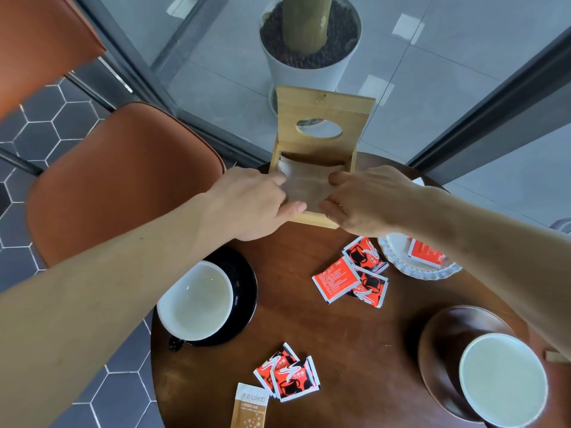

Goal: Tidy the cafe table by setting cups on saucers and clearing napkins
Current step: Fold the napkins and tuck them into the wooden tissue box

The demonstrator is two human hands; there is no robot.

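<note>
Both your hands are at the wooden napkin box (312,193) on the far side of the worktop (324,329). Your left hand (250,202) and right hand (367,199) each pinch an edge of the napkin (306,188), fingers closed on the paper, which sits inside the box with its hinged lid (323,118) standing open.

The cups look settled: the white cup (197,299) rests on the black saucer (244,291) at your left, and the second white cup (503,378) stands on the brown saucer (451,332) at your right, though set toward its near edge.

Risks from here:
- The napkin is thin; pull the two edges unevenly and it could tear or crumple rather than lie flat.
- The lid stands upright and could drop onto your fingers if the box is jolted.
- The box sits close to the far rim of the worktop, so a forward push may slide it off.
- Your right forearm passes over the glass dish (401,264) and near the second cup; drawing back low could clip either.

Hard to make out: whether there is one napkin or a stack, since your hands cover its sides. The dish is partly hidden by your arm. Sugar sachets (336,279) lie loose in the middle, more sachets (287,378) are near the front, and the tan packet (250,406) is cut off by the frame.
</note>
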